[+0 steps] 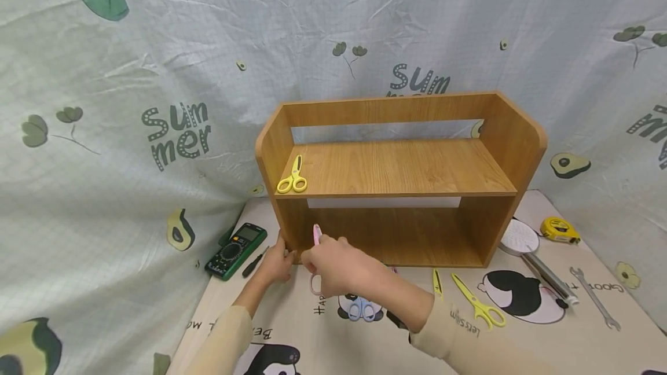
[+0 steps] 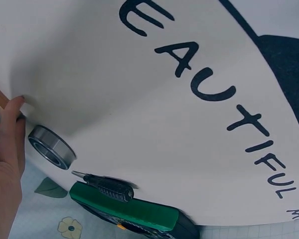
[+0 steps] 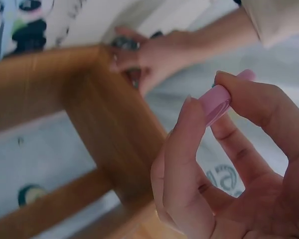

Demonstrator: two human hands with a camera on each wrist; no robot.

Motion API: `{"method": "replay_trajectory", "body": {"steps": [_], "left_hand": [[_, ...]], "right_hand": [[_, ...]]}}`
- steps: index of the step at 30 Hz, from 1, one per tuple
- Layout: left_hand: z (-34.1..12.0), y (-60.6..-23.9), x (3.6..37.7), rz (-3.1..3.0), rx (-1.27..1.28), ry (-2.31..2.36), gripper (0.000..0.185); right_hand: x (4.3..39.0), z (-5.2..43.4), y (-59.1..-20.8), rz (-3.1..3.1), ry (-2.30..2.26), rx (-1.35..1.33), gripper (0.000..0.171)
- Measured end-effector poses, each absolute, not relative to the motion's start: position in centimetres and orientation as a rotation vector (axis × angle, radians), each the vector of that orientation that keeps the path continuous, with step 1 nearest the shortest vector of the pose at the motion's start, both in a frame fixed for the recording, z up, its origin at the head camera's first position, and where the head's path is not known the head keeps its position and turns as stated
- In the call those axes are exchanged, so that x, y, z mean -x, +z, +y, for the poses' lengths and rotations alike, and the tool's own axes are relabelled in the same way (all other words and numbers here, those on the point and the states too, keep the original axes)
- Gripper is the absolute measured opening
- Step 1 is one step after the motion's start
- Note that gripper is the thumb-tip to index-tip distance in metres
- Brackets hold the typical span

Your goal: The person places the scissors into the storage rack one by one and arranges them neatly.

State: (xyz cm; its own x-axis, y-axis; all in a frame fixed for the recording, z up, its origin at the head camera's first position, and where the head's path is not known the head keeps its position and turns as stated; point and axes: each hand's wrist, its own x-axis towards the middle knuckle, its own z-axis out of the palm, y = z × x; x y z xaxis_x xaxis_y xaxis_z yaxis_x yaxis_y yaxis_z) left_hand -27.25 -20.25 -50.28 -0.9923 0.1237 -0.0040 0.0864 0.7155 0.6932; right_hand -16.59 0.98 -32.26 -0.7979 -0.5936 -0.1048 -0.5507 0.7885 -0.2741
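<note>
My right hand (image 1: 333, 262) pinches pink scissors (image 1: 316, 232) in front of the lower opening of the wooden shelf (image 1: 375, 169). In the right wrist view a pink part of the scissors (image 3: 217, 99) sits between thumb and fingertips; the rest is hidden. My left hand (image 1: 278, 262) touches the front lower left corner of the shelf, its visible fingers fairly straight in the left wrist view. Beside those fingers lies a metal bearing (image 2: 52, 147). Yellow scissors (image 1: 294, 181) lie at the left end of the upper shelf board.
Left of the shelf are a green multimeter (image 1: 237, 250) and a black screwdriver (image 1: 254, 264). Blue-handled scissors (image 1: 361, 309), yellow scissors (image 1: 479, 304) and a yellow cutter (image 1: 436, 282) lie in front. At the right are a shower head (image 1: 520, 238), a tape measure (image 1: 560, 230) and a wrench (image 1: 595, 298).
</note>
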Motion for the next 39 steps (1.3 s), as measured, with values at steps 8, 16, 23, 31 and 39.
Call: {"method": "replay_trajectory", "body": {"steps": [8, 16, 23, 31, 39], "left_hand": [[-20.0, -50.5, 27.5, 2.850, -0.192, 1.178, 0.060], [-19.6, -50.1, 27.5, 2.861, -0.152, 1.132, 0.058], [-19.4, -49.9, 27.2, 2.850, -0.150, 1.162, 0.060], [-19.6, -49.7, 27.0, 2.876, -0.218, 1.166, 0.058], [-20.0, -50.0, 27.0, 2.937, -0.216, 1.098, 0.058]], "right_hand": [[18.1, 1.9, -27.5, 2.822, -0.393, 0.888, 0.018], [20.8, 2.1, -24.5, 2.853, -0.365, 0.818, 0.028], [23.2, 2.0, -23.0, 2.856, -0.379, 0.718, 0.025], [25.5, 1.0, -22.0, 2.844, -0.337, 0.681, 0.018], [28.1, -0.4, -20.9, 2.823, -0.219, 0.664, 0.024]]}}
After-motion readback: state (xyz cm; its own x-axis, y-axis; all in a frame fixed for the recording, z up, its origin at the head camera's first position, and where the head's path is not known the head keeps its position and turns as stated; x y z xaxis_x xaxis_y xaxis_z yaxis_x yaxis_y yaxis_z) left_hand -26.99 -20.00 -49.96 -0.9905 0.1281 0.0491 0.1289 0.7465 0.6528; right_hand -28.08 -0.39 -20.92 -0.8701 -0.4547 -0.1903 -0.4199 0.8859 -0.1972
